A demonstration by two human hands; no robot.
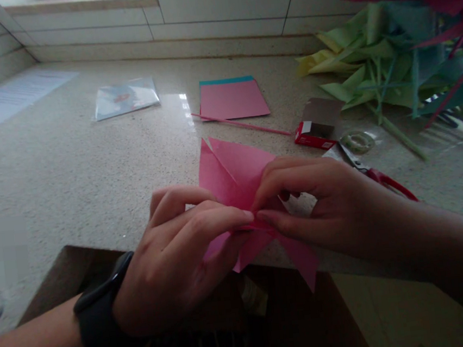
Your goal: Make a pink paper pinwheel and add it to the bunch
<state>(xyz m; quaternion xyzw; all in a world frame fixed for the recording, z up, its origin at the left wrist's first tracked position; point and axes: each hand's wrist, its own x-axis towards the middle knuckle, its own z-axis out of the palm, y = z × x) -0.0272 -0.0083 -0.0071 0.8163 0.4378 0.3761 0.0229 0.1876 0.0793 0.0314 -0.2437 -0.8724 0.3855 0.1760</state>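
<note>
Both hands meet at the middle of a pink sheet of paper [239, 167] with cut, pointed flaps, held over the counter's front edge. My left hand [181, 244], with a black watch on its wrist, is closed on the paper, thumb and forefinger pinching near the centre. From the other side my right hand [311, 198] pinches the same spot with thumb and forefinger. Just what lies between the fingertips is hidden. One pink flap hangs down below the right hand. Beyond the paper, a thin pink stick [243, 124] lies slantwise on the counter.
Pink and blue paper squares [232, 99] are stacked behind the stick. A small red box [315, 132], a tape roll [357, 142] and red-handled scissors [383, 180] lie to the right, near paper pinwheels [376, 61]. A clear packet [126, 98] and printed sheet [15, 96] are at left.
</note>
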